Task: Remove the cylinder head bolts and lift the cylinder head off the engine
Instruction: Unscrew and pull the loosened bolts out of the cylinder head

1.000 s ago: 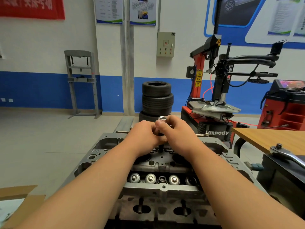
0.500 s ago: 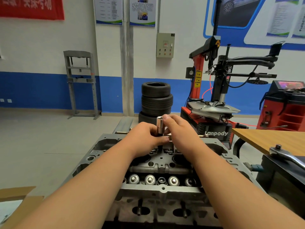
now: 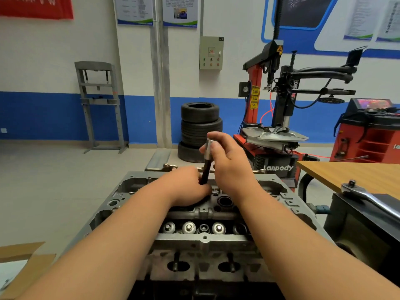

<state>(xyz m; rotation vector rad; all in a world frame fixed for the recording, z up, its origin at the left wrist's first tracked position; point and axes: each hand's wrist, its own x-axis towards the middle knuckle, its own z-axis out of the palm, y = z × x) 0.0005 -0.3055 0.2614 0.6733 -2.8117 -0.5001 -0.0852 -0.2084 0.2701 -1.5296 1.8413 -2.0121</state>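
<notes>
Cylinder head sits right in front of me on the engine, grey and bumpy, with a row of round shiny caps on the side near me. My two hands are over its far middle part. My right hand pinches a silver socket between the thumb and the fingers, up high. Under the socket hangs a long black bolt, and its bottom leans a little to the left. My left hand is curled round the low end of the bolt, just above the head. That hand hides the very tip of the bolt, so I cannot tell if it is all the way out of its hole. I think I am pulling this bolt out. To do it well, I should lift straight up, along the line of the hole, and go slow, so the bolt does not scrape or get stuck. My left hand should steady the bottom so it does not swing. I should hold the socket tight, or the bolt may slip out and drop back onto the head. Then I should put the bolt somewhere safe, where I can find it. A big ratchet lies off to my right, near a wooden table. More bolts may be left, so I think the head cannot come off yet.
</notes>
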